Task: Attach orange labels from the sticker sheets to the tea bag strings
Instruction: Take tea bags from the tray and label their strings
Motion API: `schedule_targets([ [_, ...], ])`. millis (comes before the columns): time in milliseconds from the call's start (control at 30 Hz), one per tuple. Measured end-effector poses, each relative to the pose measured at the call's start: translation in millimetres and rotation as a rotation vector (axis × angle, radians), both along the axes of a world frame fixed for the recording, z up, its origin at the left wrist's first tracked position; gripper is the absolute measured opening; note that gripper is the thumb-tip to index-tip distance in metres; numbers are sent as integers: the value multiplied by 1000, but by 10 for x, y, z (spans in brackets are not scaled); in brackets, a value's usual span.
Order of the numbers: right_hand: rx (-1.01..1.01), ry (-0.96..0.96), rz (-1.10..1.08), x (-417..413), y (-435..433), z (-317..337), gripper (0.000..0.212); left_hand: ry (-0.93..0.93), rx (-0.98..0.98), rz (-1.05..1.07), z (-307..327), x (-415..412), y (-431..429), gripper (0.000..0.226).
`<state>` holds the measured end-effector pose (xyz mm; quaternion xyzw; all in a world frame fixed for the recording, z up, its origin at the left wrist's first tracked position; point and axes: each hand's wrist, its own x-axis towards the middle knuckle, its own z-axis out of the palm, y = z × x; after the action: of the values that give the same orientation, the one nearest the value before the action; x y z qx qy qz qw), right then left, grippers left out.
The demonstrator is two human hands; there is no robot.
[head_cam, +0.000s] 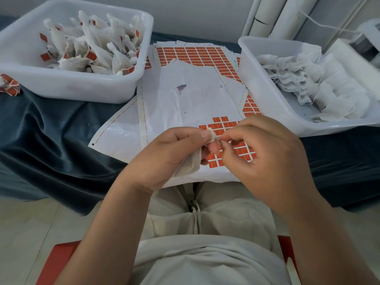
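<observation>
My left hand grips a white tea bag, its gathered top poking out by the thumb. My right hand pinches something tiny right beside that top, likely the string; it is too small to tell. Both hands hover over a sticker sheet whose remaining orange labels lie just under and beyond my fingers. A second sheet with rows of orange labels lies farther back.
A white tub at the back left holds labelled tea bags. A white tub at the right holds unlabelled bags. Loose orange labels lie at the far left on the dark blue cloth. White tubes stand at the back right.
</observation>
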<state>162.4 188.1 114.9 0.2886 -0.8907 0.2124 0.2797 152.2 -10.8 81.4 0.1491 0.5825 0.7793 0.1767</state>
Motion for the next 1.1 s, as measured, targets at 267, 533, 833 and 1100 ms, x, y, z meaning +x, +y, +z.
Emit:
schedule_targets([
  [267, -149, -671, -6, -3, 183, 182, 14, 283, -357, 253, -22, 37, 110, 34],
  [533, -485, -1180, 255, -173, 256, 32, 17, 158, -186, 194, -57, 68, 266, 19],
  [833, -843, -1486, 487, -323, 335, -19, 14, -177, 254, 106, -51, -2, 218, 35],
  [1100, -916, -1512, 514, -373, 290, -117, 20, 41, -128, 304, -62, -12, 166, 15],
])
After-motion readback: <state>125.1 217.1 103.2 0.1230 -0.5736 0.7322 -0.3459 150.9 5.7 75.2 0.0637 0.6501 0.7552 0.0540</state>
